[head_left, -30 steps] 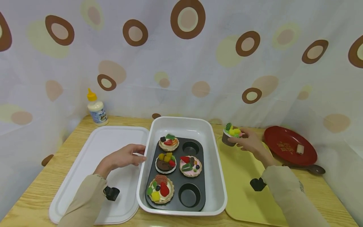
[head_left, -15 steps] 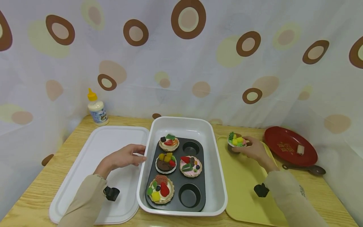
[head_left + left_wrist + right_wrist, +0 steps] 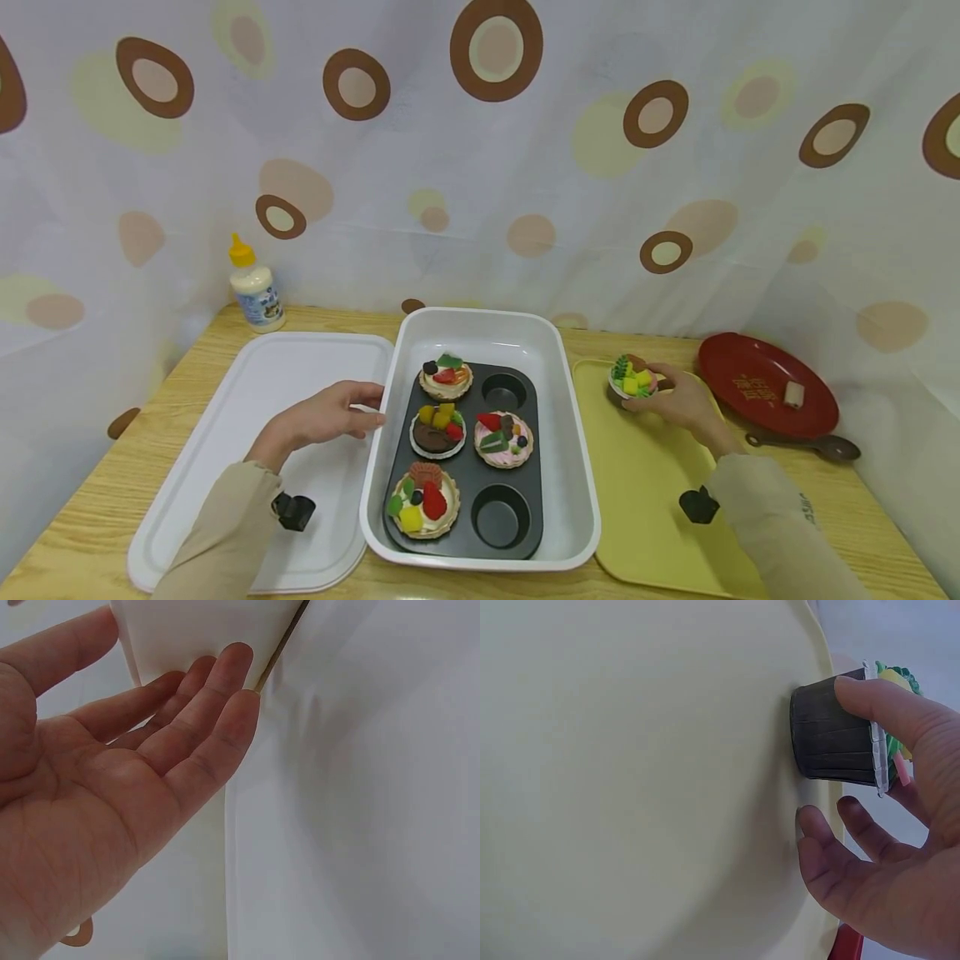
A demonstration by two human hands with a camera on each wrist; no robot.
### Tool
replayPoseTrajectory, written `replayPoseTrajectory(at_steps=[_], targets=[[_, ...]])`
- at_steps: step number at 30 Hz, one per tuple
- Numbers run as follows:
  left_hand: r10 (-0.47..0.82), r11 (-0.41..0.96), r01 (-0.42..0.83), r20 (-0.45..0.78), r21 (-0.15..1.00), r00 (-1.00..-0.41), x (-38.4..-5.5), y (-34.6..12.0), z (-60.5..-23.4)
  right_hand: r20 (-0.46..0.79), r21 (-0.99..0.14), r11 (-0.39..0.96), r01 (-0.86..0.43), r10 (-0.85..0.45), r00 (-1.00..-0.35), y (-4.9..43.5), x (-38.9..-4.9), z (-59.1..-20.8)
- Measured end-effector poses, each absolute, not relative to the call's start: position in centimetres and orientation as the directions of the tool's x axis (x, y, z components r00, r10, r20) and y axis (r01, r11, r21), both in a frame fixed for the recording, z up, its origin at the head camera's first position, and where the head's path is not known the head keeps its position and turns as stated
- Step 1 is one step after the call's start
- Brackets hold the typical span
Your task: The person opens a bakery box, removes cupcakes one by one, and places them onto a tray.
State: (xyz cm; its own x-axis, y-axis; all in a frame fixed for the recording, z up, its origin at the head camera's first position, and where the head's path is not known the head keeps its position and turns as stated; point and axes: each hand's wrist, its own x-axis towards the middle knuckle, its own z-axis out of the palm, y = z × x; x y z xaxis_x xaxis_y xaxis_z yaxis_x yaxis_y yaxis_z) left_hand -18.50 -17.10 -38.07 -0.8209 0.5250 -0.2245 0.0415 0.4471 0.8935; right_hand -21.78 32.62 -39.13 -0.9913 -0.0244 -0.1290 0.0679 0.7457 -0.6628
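Note:
My right hand (image 3: pixel 681 402) holds a toy cupcake (image 3: pixel 632 381) between thumb and finger at the far end of the yellow tray (image 3: pixel 637 500). Its dark paper cup (image 3: pixel 829 735) stands upright, base right at the tray surface, topped with green leaves and yellow cubes. The remaining fingers (image 3: pixel 821 855) stay apart from the cup. My left hand (image 3: pixel 326 412) has its fingers extended against the left wall of a white tub (image 3: pixel 590 475). Inside the tub lies a dark muffin tin (image 3: pixel 468 433). Toy tarts fill the tin's left column and its middle right cup; two right cups are bare.
Left of the tub lies a white tray or lid (image 3: pixel 225 467). A bottle with a yellow cap (image 3: pixel 258 292) stands at the back left. At the right are a red plate (image 3: pixel 750 367) bearing a small pale piece (image 3: pixel 794 395) and a dark spoon (image 3: pixel 836 448).
My right hand has brought the cupcake right and down, from over the yellow tray's far left corner onto its far end. The left hand has stayed at the tub.

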Motion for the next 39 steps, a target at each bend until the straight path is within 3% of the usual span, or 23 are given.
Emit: replayPoseTrajectory(at_steps=[16,28,39], targets=[[0.518,0.454,0.043,-0.225,0.890,-0.825,-18.5,-17.0,-38.0,-0.178,-0.644,0.763,0.065,-0.067,-0.982,33.0,-21.2,-37.4],[0.513,0.468,0.045,-0.231,0.883,-0.827,-18.5,-17.1,-38.0,-0.017,-0.699,0.712,-0.066,-0.108,-0.994,30.8,-20.6,-32.6],[0.514,0.463,0.044,-0.228,0.885,-0.827,-18.5,-17.1,-38.0,0.010,-0.750,0.648,-0.132,-0.187,-0.982,25.8,-19.7,-30.7]])
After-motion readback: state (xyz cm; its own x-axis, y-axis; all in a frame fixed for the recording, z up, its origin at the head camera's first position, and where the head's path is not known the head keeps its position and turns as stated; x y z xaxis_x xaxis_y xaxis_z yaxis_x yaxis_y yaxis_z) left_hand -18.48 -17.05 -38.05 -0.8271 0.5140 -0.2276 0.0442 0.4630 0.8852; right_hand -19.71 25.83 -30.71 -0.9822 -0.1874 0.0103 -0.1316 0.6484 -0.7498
